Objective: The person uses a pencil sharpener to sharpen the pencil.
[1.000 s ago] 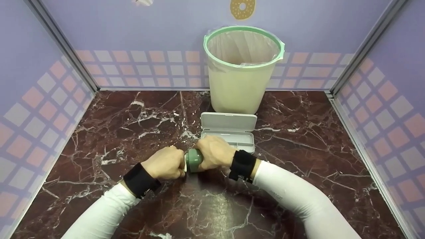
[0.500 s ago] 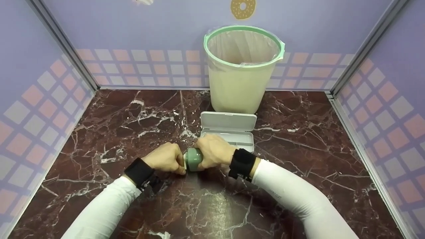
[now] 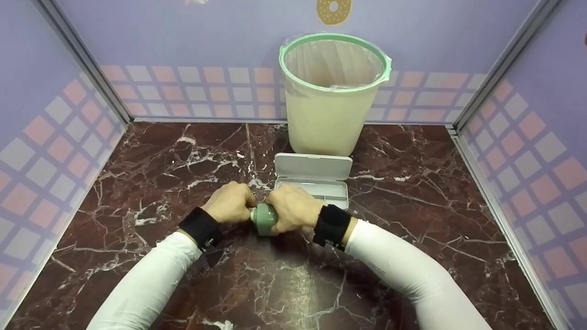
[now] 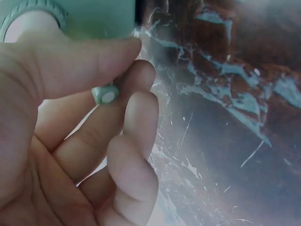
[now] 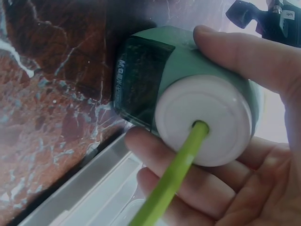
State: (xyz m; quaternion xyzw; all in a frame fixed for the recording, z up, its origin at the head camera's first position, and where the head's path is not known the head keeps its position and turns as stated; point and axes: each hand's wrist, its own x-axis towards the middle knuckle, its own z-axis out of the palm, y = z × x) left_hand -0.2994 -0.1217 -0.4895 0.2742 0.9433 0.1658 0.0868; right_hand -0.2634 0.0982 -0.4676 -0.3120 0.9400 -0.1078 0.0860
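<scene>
A green hand-crank pencil sharpener [image 3: 265, 221] is held low over the tabletop between both hands. My right hand [image 3: 294, 208] grips its body, thumb on one side and fingers on the other. In the right wrist view, a light green pencil [image 5: 171, 172] sticks out of the hole in the sharpener's pale round face [image 5: 202, 106]; its other end runs out of frame. A dark see-through window [image 5: 141, 80] shows beside that face. My left hand [image 3: 230, 202] is at the opposite side, pinching the small green crank knob [image 4: 107, 94] between thumb and fingers.
An open grey pencil case [image 3: 314, 167] lies just behind the right hand, which covers part of it. Behind that stands a lined wastebasket [image 3: 332, 119] with a green rim. Lilac walls [image 3: 183, 36] enclose the marbled tabletop [image 3: 390, 220] at the back and sides.
My left hand has swung away from the body, up in the head view, with the crank knob in its fingers. The right hand and the sharpener have stayed nearly still.
</scene>
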